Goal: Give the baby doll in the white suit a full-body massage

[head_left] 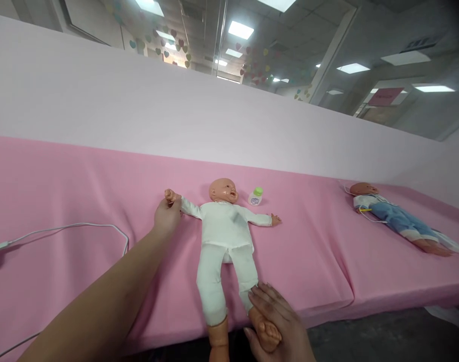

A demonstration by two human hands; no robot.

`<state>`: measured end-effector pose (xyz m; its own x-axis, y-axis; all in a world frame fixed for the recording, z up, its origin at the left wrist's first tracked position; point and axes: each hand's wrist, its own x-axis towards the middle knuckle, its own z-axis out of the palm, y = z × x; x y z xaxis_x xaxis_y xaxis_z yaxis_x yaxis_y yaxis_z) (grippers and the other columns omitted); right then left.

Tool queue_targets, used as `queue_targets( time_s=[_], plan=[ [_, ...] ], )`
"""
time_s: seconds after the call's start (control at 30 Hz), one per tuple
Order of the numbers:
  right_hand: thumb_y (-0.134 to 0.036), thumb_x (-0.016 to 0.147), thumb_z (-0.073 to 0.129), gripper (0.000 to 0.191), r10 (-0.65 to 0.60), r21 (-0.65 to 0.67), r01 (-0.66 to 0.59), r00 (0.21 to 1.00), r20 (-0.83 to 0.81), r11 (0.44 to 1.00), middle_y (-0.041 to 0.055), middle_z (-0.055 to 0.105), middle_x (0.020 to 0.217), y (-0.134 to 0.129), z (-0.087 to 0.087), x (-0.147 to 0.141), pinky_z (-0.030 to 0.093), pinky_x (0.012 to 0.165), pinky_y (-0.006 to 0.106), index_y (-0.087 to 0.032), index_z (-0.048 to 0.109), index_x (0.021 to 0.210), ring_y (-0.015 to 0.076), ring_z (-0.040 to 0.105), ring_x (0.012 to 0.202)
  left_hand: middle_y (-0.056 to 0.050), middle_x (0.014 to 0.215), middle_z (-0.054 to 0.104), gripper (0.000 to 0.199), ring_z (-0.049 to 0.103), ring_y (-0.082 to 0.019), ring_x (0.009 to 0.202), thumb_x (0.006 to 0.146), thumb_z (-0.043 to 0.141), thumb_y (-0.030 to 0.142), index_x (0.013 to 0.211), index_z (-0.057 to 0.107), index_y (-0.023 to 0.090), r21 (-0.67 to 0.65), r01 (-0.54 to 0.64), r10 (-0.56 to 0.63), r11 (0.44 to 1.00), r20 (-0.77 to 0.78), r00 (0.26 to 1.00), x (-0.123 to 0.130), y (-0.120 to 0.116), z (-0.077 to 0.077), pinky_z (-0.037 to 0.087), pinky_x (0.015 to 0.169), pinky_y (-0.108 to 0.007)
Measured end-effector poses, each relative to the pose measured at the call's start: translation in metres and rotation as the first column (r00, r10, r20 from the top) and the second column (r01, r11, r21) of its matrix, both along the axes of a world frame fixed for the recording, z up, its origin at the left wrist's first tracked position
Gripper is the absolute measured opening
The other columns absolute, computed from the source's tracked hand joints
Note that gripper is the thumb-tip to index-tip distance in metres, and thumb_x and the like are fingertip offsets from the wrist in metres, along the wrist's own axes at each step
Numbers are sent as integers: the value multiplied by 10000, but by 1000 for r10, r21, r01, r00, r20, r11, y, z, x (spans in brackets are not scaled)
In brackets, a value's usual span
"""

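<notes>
The label on the small green-capped bottle (255,196) beside the doll's head is too small to read. The doll (222,236) in white lies face-up on the pink mat (82,201), a white cable (78,229) trails at your left, and a second doll (395,217) in blue lies well apart at your right. Your left hand (167,213) reaches out and pinches the doll's wrist, while your right hand (277,322) is wrapped around its foot at the mat's near edge.

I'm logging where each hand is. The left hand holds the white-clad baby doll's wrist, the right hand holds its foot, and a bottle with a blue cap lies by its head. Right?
Not quite: the head view shows the bottle has a green cap, not blue. The left hand does hold the white-clad baby doll at the wrist, and the right hand holds its foot.
</notes>
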<state>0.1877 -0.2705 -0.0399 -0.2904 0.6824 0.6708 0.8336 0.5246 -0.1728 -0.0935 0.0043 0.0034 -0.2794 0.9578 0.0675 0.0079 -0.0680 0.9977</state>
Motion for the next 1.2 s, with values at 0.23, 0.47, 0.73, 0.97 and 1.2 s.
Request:
queue_targets(
  time_s=[0.23,0.47,0.73,0.97,1.2],
  plan=[
    [-197,829,710,567,9,12,-7,983,-185,1000,101,703,1347,16,50,-1,637,992,525,-253,626,1386,349,687,1231,-61,1043,764,276,706,-282,944,949,620,474,1067,667,229,120,79,-31,990,-358,933,7,-13,8,556,848,-401],
    [-253,866,735,493,-37,-36,26,934,-355,999,103,634,1452,90,65,-22,551,1100,566,-261,644,1351,324,607,1345,-63,1285,712,364,622,-295,1206,955,625,427,1279,691,274,339,436,-60,833,-729,682,28,-32,4,499,1051,-446],
    [-294,849,754,507,-86,-203,-15,874,-478,979,126,602,1489,129,51,-33,489,1159,564,-242,669,1346,332,573,1384,-72,1363,666,392,560,-293,1308,953,618,352,1332,685,281,310,576,-120,757,-800,588,29,-28,-6,462,1125,-485],
    [-258,861,733,525,-7,-55,-18,905,-426,998,108,613,1476,76,68,-21,537,1119,552,-269,638,1377,335,573,1383,-69,1295,710,396,661,-288,1175,937,634,453,1279,673,259,222,388,-242,895,-490,838,23,-20,-1,548,997,-433],
    [-245,799,763,602,16,17,-13,988,-155,1000,122,659,1409,8,38,-3,614,1014,567,-256,617,1382,386,613,1327,-118,1139,726,275,729,-278,1055,921,681,423,1071,646,195,38,112,-117,993,152,981,7,-3,0,607,923,-422]
  ],
)
